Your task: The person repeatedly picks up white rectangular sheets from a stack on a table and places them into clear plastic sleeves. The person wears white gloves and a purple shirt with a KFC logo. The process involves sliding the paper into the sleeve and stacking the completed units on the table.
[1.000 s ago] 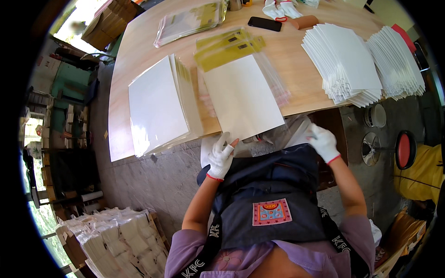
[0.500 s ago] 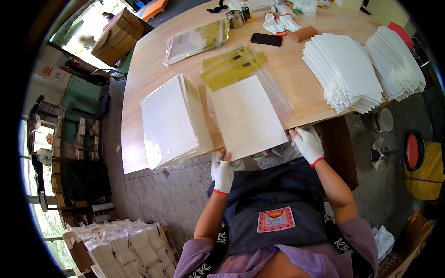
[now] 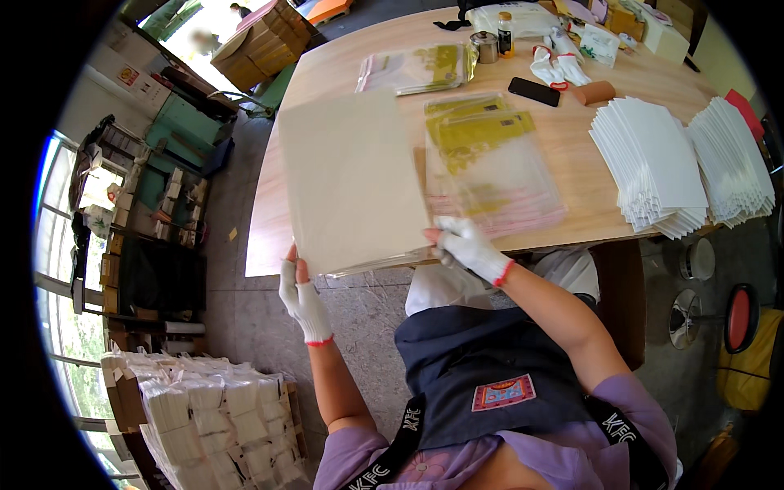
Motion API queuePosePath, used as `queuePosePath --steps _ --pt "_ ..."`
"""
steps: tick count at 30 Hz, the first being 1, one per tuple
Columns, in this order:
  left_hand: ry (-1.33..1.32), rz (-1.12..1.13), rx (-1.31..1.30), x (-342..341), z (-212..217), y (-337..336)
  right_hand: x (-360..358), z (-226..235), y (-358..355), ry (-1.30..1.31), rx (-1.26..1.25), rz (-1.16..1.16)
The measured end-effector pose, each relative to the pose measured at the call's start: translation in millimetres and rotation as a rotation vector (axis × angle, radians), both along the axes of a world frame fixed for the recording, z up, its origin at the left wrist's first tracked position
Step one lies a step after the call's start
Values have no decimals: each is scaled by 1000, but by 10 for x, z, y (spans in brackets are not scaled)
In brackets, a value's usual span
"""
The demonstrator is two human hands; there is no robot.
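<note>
A large pale board (image 3: 351, 175) lies over the left pile near the table's front edge. At its near left corner my left hand (image 3: 305, 309), in a white glove with bare fingertips, pinches the edge. My right hand (image 3: 472, 250), gloved the same way, grips the near right corner. Beneath the board, clear plastic edges of the pile (image 3: 371, 265) show at the front; most of that pile is hidden. Whether the board is inside a bag I cannot tell. Just right of it lie overlapping clear plastic bags (image 3: 498, 167) with yellow-green printed ends.
Two fanned stacks of white boards (image 3: 653, 167) (image 3: 731, 163) stand at the table's right. Farther back are more plastic bags (image 3: 416, 67), a black phone (image 3: 533, 91), a brown roll (image 3: 594, 92), a metal pot (image 3: 485, 47), a bottle (image 3: 505, 37) and spare gloves (image 3: 559, 67).
Both hands have carried the pale board left, from on top of the plastic bags to over the left pile. The bags it covered are now exposed.
</note>
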State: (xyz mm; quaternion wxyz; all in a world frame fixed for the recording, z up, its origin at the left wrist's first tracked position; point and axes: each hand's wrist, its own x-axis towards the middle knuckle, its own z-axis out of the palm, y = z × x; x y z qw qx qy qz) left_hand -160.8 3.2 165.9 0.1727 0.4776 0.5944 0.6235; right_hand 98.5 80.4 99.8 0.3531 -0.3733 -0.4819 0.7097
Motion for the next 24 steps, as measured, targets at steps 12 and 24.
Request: queuePosePath --steps 12,24 --pt "-514 240 -8 -449 -1628 -196 1137 -63 -192 -78 162 -313" --pt "565 -384 -116 1177 -1637 -155 3819 133 -461 -178 -219 -1203"
